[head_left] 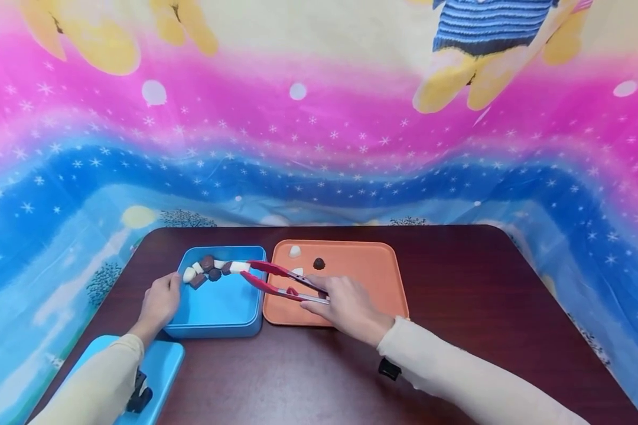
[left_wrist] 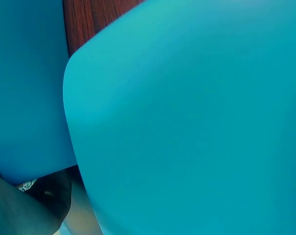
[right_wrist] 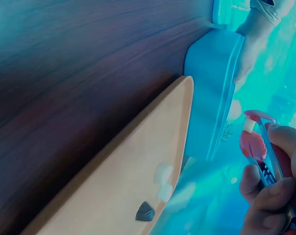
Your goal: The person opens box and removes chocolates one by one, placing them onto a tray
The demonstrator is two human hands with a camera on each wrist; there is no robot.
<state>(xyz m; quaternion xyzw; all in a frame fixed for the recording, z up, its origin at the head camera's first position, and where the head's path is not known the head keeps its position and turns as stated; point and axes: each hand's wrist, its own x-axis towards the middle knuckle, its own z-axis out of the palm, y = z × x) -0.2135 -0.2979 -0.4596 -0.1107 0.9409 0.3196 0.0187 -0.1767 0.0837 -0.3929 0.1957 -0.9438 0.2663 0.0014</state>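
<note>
My right hand (head_left: pixel 348 310) holds a pair of tongs (head_left: pixel 259 284) with red tips and metal arms. Between the tips is a white chocolate-like piece (head_left: pixel 239 267), over the right side of a blue box (head_left: pixel 215 332). In the right wrist view the same white piece (right_wrist: pixel 249 125) shows pinched by the red tips. My left hand (head_left: pixel 162 302) grips the box's left rim. Several brown and white pieces (head_left: pixel 207 262) lie along the back inside the box. On the orange tray (head_left: pixel 351 304) sit a dark piece (head_left: pixel 319 264) and two white ones, one at the back (head_left: pixel 295 251).
The tray stands right beside the box on a dark wooden table (head_left: pixel 457 283). A blue lid (head_left: pixel 162 366) lies at the front left, partly under my left forearm. A patterned cloth (head_left: pixel 319 147) hangs behind and along both sides of the table.
</note>
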